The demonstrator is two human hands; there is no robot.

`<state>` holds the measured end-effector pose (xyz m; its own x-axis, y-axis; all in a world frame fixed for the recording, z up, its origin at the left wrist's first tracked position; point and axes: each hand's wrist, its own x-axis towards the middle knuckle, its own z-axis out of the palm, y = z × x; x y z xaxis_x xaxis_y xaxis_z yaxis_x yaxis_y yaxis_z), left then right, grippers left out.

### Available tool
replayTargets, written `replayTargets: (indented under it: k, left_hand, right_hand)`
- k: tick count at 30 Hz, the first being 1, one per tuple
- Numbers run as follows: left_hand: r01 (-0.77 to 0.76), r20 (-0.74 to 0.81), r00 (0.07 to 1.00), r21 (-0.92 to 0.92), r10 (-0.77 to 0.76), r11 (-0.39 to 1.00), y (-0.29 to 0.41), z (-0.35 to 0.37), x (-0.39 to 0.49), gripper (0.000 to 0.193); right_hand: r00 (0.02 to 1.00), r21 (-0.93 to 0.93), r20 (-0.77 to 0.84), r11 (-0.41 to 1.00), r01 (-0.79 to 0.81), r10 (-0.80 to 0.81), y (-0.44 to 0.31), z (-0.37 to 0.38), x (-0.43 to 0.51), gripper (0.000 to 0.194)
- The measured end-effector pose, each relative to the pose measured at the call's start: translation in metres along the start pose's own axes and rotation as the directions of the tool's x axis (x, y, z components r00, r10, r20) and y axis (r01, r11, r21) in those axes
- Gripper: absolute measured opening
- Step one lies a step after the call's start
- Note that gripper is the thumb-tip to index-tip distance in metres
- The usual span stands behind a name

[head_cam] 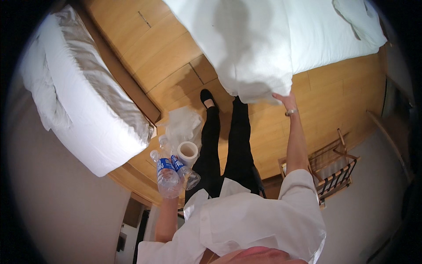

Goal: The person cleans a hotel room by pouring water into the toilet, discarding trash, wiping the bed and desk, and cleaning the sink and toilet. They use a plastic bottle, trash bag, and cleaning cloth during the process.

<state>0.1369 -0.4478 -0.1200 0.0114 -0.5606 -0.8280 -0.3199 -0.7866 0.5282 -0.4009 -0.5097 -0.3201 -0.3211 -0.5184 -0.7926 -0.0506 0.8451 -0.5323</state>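
My left hand (176,186) is mostly hidden behind clear plastic bottles (166,173) with blue labels, which it holds together with a white paper roll (188,153) and crumpled translucent plastic (184,123). The bottles lean side by side against the roll, and the plastic hangs beyond them. At the upper right, my right hand (286,100) grips the lower corner of a white quilt (257,66), thumb spread across its edge. The quilt hangs over the end of a bed with a white sheet (323,43); part of it is in shadow.
A second bed with rumpled white bedding (95,128) stands at the left on a brown base (112,66). A wooden luggage rack with dark straps (336,175) is at the right by the wall. My legs and a black shoe (206,95) are on the wooden floor (165,56).
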Motion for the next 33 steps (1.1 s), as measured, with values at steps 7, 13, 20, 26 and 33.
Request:
replayTargets:
  k: [7,13,20,26,33]
  left_hand:
    - [-0.097,0.013,0.995,0.141,0.096,0.985,-0.007,0.012,0.011,0.066]
    - [-0.187,0.022,0.975,-0.471,0.223,0.862,0.005,0.028,0.01,0.069]
    - [-0.14,-0.185,0.975,-0.076,0.124,0.987,-0.001,0.046,0.019,0.063]
    - [-0.143,-0.196,0.964,0.18,0.178,0.973,-0.02,0.063,0.023,0.054]
    - [-0.16,-0.173,0.92,0.653,0.351,0.74,-0.038,0.073,0.019,0.058]
  right_hand:
    - [0.944,0.335,0.075,0.884,-0.326,0.32,0.006,0.017,-0.082,0.06]
    - [0.953,0.677,0.303,0.698,-0.233,0.024,-0.11,0.006,-0.088,0.059]
    - [0.974,0.612,0.092,0.784,0.108,-0.206,-0.267,0.046,0.062,0.058]
    - [0.613,-0.652,0.225,0.35,0.673,-0.758,-0.2,0.065,0.045,0.083]
    - [0.497,-0.869,0.427,-0.192,0.455,-0.755,-0.173,0.061,0.058,0.075]
